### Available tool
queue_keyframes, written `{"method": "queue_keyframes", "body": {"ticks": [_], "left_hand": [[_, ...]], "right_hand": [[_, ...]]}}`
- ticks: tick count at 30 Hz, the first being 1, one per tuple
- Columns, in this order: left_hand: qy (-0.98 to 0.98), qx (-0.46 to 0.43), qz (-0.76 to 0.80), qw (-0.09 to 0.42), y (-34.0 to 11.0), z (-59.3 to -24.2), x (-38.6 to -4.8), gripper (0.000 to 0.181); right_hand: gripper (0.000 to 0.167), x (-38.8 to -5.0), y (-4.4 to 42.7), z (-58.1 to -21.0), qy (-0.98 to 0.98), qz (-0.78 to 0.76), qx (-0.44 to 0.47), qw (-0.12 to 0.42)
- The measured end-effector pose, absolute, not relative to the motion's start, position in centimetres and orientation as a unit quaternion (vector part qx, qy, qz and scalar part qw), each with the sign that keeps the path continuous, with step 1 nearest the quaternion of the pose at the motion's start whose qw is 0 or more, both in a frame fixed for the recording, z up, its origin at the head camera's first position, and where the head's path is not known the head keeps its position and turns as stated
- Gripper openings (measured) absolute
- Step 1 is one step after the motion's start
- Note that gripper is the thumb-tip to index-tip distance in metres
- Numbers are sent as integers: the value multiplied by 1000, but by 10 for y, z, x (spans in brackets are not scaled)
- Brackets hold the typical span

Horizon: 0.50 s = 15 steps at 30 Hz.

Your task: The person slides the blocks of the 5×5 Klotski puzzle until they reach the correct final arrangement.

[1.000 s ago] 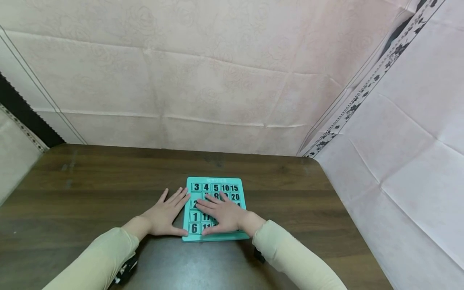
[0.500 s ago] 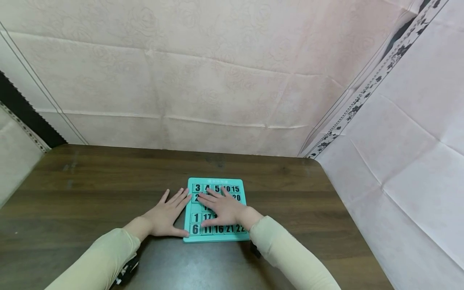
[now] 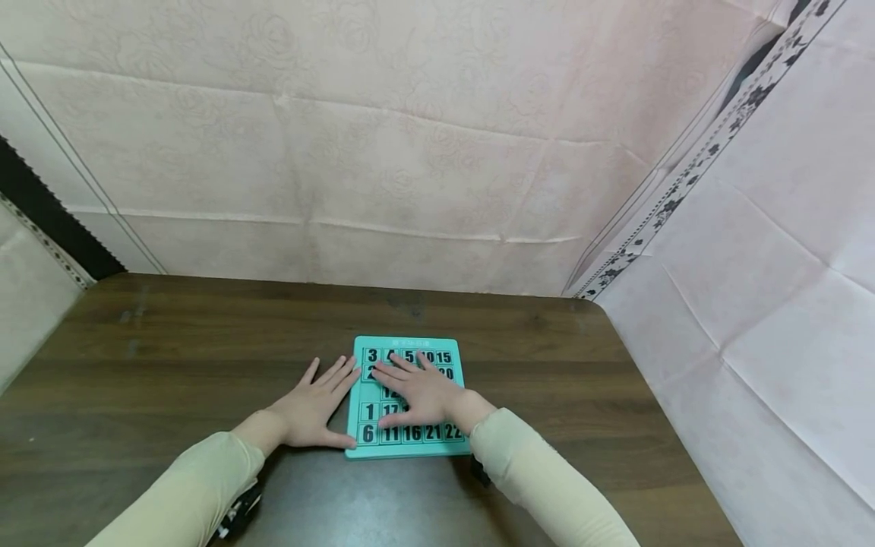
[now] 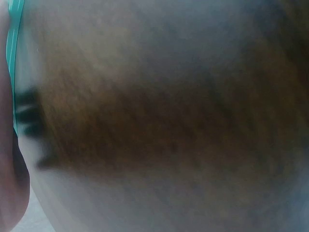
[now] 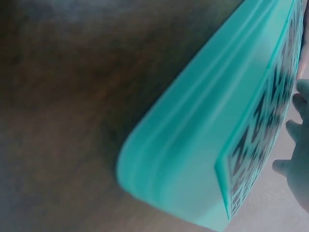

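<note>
A teal number slide puzzle (image 3: 413, 434) lies flat on the wooden table, its square tiles printed with black numerals. My left hand (image 3: 309, 412) is spread at the puzzle's left side, fingertips and thumb tip at its edge. Over the middle tiles my right hand (image 3: 424, 396) lies with straight, spread fingers, covering several numbers. The bottom row, including 6, 11, 16 and 21, shows below the right thumb. In the right wrist view, the puzzle's thick rounded corner (image 5: 178, 159) stands large beside the right fingers (image 5: 298, 164). Only a strip of teal edge (image 4: 11, 58) shows in the left wrist view.
The dark wooden table (image 3: 205, 334) has rounded far corners. Behind it hangs a pale patterned cloth (image 3: 410, 152), and another white cloth (image 3: 766, 304) with a floral border hangs at the right. Dark devices (image 3: 239, 510) are strapped under the sleeves.
My right hand has slid up the puzzle, away from me, uncovering the bottom row and covering upper tiles. It has stayed there for the last half second. My left hand has kept its place.
</note>
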<state>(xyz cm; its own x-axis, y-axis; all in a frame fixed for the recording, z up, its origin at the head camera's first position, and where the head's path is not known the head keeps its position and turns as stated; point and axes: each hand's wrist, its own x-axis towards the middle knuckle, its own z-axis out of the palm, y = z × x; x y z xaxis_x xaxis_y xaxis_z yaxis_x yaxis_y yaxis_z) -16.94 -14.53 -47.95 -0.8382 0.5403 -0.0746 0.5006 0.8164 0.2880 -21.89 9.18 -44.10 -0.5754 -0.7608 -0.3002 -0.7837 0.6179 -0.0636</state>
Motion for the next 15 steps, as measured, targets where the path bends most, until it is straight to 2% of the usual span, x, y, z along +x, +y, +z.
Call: {"method": "queue_keyframes", "body": {"ticks": [15], "left_hand": [[949,273,135,78,-145,-477,-167,111]], "right_hand": [[83,-188,105,-441,837,69,-528,127]]}}
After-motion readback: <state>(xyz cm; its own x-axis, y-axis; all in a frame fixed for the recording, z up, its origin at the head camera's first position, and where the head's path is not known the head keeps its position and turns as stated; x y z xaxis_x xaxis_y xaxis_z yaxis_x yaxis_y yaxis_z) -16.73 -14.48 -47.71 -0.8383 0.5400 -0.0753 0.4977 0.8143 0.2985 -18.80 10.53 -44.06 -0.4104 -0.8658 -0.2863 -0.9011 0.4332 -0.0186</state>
